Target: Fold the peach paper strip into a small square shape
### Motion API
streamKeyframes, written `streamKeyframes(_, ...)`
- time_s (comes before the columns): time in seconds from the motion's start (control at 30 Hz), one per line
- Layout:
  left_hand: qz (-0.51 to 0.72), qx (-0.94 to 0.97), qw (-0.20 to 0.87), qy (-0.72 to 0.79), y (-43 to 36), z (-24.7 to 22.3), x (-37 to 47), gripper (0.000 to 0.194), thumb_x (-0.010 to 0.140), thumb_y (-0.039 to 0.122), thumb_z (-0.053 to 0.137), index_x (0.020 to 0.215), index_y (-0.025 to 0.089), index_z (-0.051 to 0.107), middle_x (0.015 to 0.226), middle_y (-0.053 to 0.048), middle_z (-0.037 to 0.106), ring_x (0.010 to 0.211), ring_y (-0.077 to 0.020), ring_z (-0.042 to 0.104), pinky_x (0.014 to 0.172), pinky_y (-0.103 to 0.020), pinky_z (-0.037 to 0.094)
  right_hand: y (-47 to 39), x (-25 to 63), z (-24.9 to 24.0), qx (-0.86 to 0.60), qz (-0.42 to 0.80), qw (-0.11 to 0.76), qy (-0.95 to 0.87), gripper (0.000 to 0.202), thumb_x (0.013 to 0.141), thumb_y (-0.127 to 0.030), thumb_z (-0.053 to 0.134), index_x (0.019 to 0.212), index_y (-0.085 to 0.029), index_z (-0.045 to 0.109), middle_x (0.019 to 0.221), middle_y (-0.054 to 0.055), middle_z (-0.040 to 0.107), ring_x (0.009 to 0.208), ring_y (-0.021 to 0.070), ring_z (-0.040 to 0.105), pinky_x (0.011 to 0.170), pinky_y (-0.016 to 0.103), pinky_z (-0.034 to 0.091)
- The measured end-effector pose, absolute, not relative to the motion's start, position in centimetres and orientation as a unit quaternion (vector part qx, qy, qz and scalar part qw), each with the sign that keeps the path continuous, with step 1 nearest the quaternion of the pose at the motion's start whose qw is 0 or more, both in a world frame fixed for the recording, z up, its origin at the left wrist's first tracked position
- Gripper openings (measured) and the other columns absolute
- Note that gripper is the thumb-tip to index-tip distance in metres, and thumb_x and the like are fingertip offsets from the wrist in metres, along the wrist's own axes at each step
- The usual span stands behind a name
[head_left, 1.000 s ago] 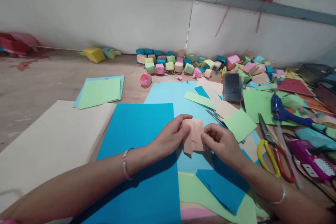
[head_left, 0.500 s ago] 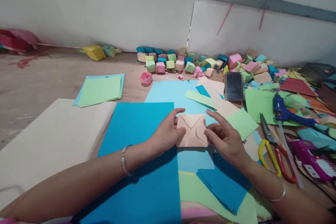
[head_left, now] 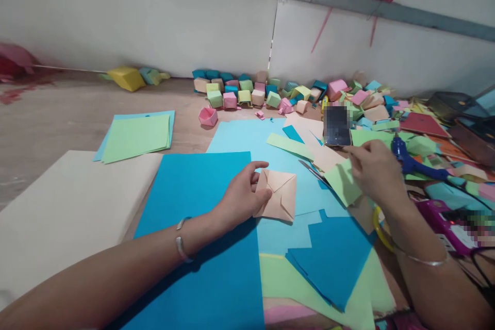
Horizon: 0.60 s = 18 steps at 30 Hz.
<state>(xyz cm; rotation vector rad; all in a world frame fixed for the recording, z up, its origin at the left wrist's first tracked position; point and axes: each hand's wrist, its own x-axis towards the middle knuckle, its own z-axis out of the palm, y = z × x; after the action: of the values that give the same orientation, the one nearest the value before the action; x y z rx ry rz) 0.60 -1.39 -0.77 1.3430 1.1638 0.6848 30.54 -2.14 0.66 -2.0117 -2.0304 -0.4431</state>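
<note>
So the right hand (head_left: 373,170) has let go of the folded peach paper (head_left: 276,195) since half a second ago and swung off toward the right side of the table, where it now sits over the small green square (head_left: 342,181), fingers loosely curled with nothing clamped in them as far as I can see. The left hand (head_left: 242,197) is still on the peach piece, thumb and fingers pinching its left edge, so that one's closed on the paper.

Biggest stuff first: the cream sheet (head_left: 65,206) covers the near left part of the table, and the dark blue sheet (head_left: 201,227) lies just beside it, running to the near edge. The light blue sheet (head_left: 251,139) is behind that, and the peach paper lies where the two blues meet, roughly mid-table. A stack of green sheets (head_left: 135,136) sits further left. Along the far edge by the wall there's a whole row of little paper boxes (head_left: 247,94). Right of the hand: the blue glue gun (head_left: 406,157), and the phone (head_left: 337,126) just beyond the fingers.
</note>
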Motion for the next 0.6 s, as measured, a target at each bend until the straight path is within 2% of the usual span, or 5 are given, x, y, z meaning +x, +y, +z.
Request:
streamKeyframes(0.1, 0.287, 0.57, 0.583, 0.502, -1.4, -0.4, 0.7, 0.056, 0.072, 0.016, 0.061, 0.126, 0.017, 0.05, 0.07, 0.006, 0.054, 0.063, -0.0118, 0.057, 0.053, -0.02, 0.041, -0.7, 34.1, 0.7, -0.731, -0.187, 0.064, -0.653, 0.04, 0.082, -0.008, 0.052, 0.117, -0.015, 0.07, 0.122, 0.025, 0.05, 0.106, 0.0372, 0.052, 0.076, 0.043, 0.042)
streamKeyframes(0.2, 0.287, 0.568, 0.58, 0.509, -1.4, -0.1, 0.7, 0.054, 0.071, 0.014, 0.06, 0.125, 0.017, 0.051, 0.068, 0.007, 0.052, 0.06, -0.0102, 0.053, 0.051, -0.019, 0.038, -0.1, 35.1, -0.3, -0.735, -0.183, 0.047, -0.651, 0.048, 0.082, -0.006, 0.05, 0.125, -0.019, 0.066, 0.137, 0.025, 0.039, 0.118, 0.0421, 0.044, 0.082, 0.047, 0.04)
streamKeyframes(0.27, 0.287, 0.568, 0.581, 0.508, -1.4, 0.0, 0.7, 0.055, 0.071, 0.014, 0.06, 0.125, 0.016, 0.051, 0.068, 0.006, 0.052, 0.061, -0.0104, 0.053, 0.051, -0.019, 0.038, 0.1, 35.0, -1.1, -0.731, -0.182, 0.034, -0.657, 0.05, 0.082, -0.007, 0.049, 0.127, -0.021, 0.064, 0.141, 0.024, 0.036, 0.121, 0.0421, 0.042, 0.084, 0.047, 0.04)
streamKeyframes(0.4, 0.28, 0.567, 0.586, 0.506, -1.5, -0.2, 0.6, 0.055, 0.071, 0.015, 0.06, 0.125, 0.016, 0.05, 0.069, 0.006, 0.053, 0.061, -0.0106, 0.053, 0.052, -0.019, 0.038, 0.4, 34.8, -2.0, -0.731, -0.178, 0.003, -0.659, 0.05, 0.083, -0.01, 0.049, 0.127, -0.026, 0.065, 0.141, 0.021, 0.038, 0.123, 0.0409, 0.042, 0.084, 0.047, 0.043)
streamKeyframes(0.6, 0.281, 0.571, 0.58, 0.507, -1.5, -0.2, 0.6, 0.054, 0.071, 0.016, 0.06, 0.125, 0.017, 0.05, 0.07, 0.006, 0.054, 0.063, -0.0115, 0.054, 0.056, -0.021, 0.041, 0.5, 34.9, -2.2, -0.733, -0.189, 0.02, -0.653, 0.051, 0.081, -0.014, 0.053, 0.129, -0.023, 0.062, 0.141, 0.021, 0.04, 0.122, 0.0415, 0.044, 0.085, 0.051, 0.045)
